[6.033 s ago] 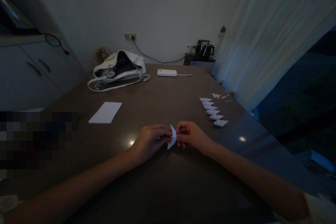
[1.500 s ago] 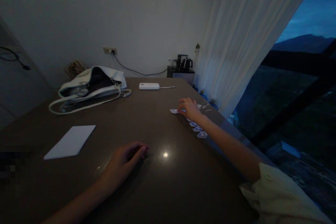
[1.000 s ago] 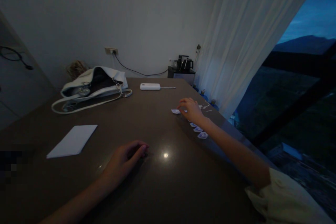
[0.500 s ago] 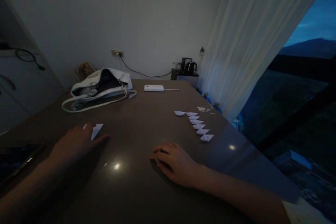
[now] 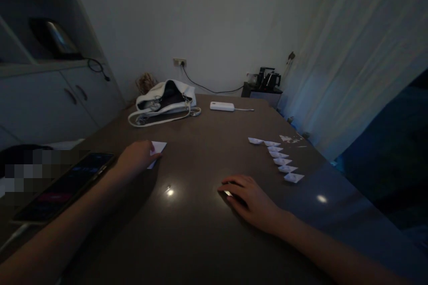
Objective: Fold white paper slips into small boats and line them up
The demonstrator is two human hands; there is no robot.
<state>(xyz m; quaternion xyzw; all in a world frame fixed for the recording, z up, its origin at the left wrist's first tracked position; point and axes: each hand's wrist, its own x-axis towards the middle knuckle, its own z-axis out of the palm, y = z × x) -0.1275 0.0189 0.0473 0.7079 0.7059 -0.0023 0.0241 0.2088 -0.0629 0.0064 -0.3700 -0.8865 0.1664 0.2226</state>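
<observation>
My left hand (image 5: 137, 156) is at the left of the table, its thumb and fingers closed on a folded white paper (image 5: 159, 146) with pointed corners; part of the paper is hidden under the fingers. My right hand (image 5: 251, 200) rests on the tabletop nearer the middle, fingers bent and thumb close to them. A small bright white sliver (image 5: 228, 193) shows between its thumb and fingertips; I cannot tell what it is. Beyond the right hand, several small folded paper boats (image 5: 281, 161) stand in a slanting row.
White paper scraps (image 5: 290, 139) lie near the right edge. A white power bank (image 5: 222, 106) with a short cable and a white handbag (image 5: 167, 109) are at the back. A phone (image 5: 67, 185) lies beside my left forearm. The brown table (image 5: 200, 231) has a glossy top.
The view has turned left, so things appear further right and more of the cabinet and phone shows. My left hand remains on the folded paper; my right hand still rests on the table.
</observation>
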